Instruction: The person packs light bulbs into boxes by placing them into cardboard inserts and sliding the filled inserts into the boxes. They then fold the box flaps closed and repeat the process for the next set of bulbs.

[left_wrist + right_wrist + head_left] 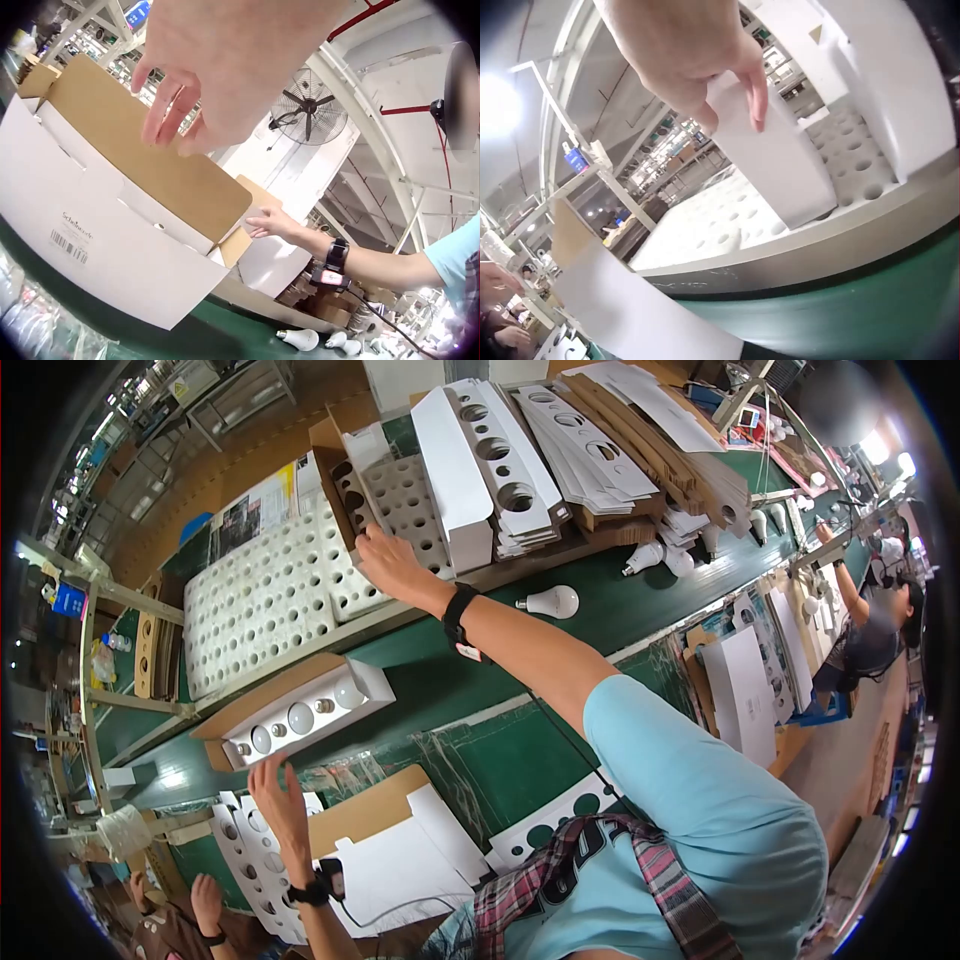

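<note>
In the head view, my right hand (pixel 395 565) grips the near end of a narrow carton (pixel 345 490) with round holes, standing on the foam trays. The right wrist view shows my right hand (pixel 697 56) with thumb and fingers at either side of this carton's white wall (pixel 772 161). My left hand (pixel 280 805), fingers loosely bent, is beside the near side of an open box (pixel 375 685) holding several bulbs in a white insert. In the left wrist view, my left hand (pixel 225 75) is by the raised brown flap (pixel 135 127) and appears to hold nothing.
Foam trays (pixel 260 595) with holes lie on the raised ledge. White inserts (pixel 500 460) and folded cartons (pixel 650 450) are stacked farther right. A loose bulb (pixel 552 602) lies on the green belt (pixel 440 650). Flat cartons (pixel 405 860) lie near my body. Other people's hands show at lower left.
</note>
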Demonstrator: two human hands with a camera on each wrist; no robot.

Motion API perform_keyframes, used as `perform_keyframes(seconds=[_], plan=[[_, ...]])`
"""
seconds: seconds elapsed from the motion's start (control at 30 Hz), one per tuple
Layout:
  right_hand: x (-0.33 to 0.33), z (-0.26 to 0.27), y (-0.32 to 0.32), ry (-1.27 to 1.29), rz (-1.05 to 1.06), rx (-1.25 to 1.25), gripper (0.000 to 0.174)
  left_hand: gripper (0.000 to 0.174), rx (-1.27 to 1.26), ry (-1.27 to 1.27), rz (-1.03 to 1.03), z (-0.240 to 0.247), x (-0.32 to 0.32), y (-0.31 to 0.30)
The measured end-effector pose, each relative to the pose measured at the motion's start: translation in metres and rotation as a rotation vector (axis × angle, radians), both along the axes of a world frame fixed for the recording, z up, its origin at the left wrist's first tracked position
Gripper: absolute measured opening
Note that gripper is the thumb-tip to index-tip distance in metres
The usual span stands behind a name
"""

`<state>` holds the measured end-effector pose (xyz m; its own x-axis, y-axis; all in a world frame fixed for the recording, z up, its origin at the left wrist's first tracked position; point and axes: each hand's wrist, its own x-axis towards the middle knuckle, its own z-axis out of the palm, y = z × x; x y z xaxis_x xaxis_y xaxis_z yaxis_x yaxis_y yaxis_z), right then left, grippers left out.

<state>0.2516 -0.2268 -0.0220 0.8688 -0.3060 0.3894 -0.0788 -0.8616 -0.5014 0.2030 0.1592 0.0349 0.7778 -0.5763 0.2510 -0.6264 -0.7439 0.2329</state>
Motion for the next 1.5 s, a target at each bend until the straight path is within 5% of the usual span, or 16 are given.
perform_keyframes(seconds=[0.2,0.33,0.5,0.63,0.67,0.77,0.8,0.93,1.07,1.23,1.3,1.37,1.43,1.47,1.5], plan=[[-0.045,0.062,-0.028,-0.35,-0.002,0.057,0.027,0.024,-0.166,0.247,0.067,0.009,-0.025,-0.011],[-0.191,0.142,-0.04,-0.328,0.157,0.226,0.026,0.049,-0.317,0.11,-0.12,0.038,-0.04,-0.064],[-0.38,0.153,-0.053,-0.056,0.171,0.245,0.014,0.087,-0.375,0.091,-0.459,0.052,-0.081,-0.135],[-0.488,0.086,-0.066,0.018,-0.061,0.729,0.017,0.085,-0.092,0.137,-0.796,0.009,-0.12,-0.173],[-0.509,0.067,-0.068,0.0,-0.137,0.852,0.018,0.068,-0.021,0.03,-0.884,0.002,-0.132,-0.179],[-0.546,0.029,-0.077,0.26,-0.129,0.603,0.021,0.045,0.089,0.261,-0.972,-0.033,-0.174,-0.174],[-0.546,0.033,-0.074,0.402,-0.185,0.592,0.02,0.036,0.156,0.207,-0.983,-0.054,-0.184,-0.167],[-0.521,0.033,-0.052,0.119,-0.389,-0.206,0.007,0.023,0.21,0.165,-0.936,-0.057,-0.219,-0.157],[-0.487,0.091,-0.002,0.108,-0.597,-0.108,0.008,0.01,0.12,0.414,-0.856,-0.043,-0.233,-0.154],[-0.467,0.054,-0.018,0.541,-0.063,0.488,0.025,0.019,0.168,0.725,-0.659,-0.04,-0.237,-0.174],[-0.44,0.045,-0.031,1.027,0.162,0.287,0.039,0.026,0.293,0.702,-0.645,-0.072,-0.239,-0.187],[-0.418,-0.061,-0.045,1.168,0.331,0.347,0.045,0.036,0.503,0.72,-0.658,-0.109,-0.231,-0.197],[-0.456,-0.092,-0.051,0.63,0.327,0.78,0.034,0.04,0.643,0.886,-0.658,-0.166,-0.221,-0.205],[-0.452,-0.105,-0.049,0.53,0.397,0.633,0.036,0.04,0.701,0.922,-0.647,-0.184,-0.218,-0.203],[-0.425,-0.131,-0.043,0.721,0.405,0.529,0.039,0.04,0.743,0.94,-0.642,-0.195,-0.217,-0.205]])
